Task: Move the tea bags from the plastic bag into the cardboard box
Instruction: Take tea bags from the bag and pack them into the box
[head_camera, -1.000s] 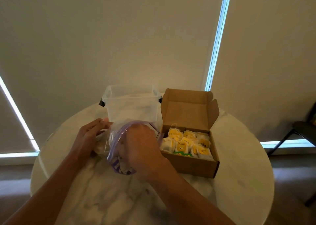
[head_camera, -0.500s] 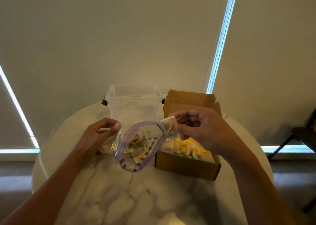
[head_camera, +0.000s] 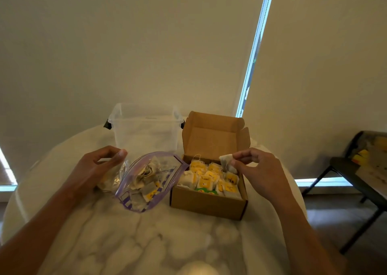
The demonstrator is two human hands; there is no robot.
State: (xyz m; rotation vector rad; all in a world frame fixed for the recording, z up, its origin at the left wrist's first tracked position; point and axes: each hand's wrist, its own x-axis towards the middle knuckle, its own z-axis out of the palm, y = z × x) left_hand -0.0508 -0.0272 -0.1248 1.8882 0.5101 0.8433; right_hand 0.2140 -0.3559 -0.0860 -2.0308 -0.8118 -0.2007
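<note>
A clear plastic bag [head_camera: 165,170] with a purple zip rim lies open on the round marble table [head_camera: 146,239], several tea bags inside it. My left hand [head_camera: 94,168] grips the bag's left side and holds its mouth open. To the right stands an open cardboard box [head_camera: 206,203] with several yellow-tagged tea bags [head_camera: 209,178] packed in it. My right hand [head_camera: 257,170] pinches one tea bag [head_camera: 226,160] just above the box's right rear corner.
A clear plastic tub [head_camera: 144,128] with black handles stands behind the bag, touching the box's lid flap. A dark chair [head_camera: 360,170] stands at the right beyond the table edge. Window blinds hang behind the table.
My right hand came out of the plastic bag with one tea bag and carried it right, over the cardboard box. My left hand stayed on the bag.
</note>
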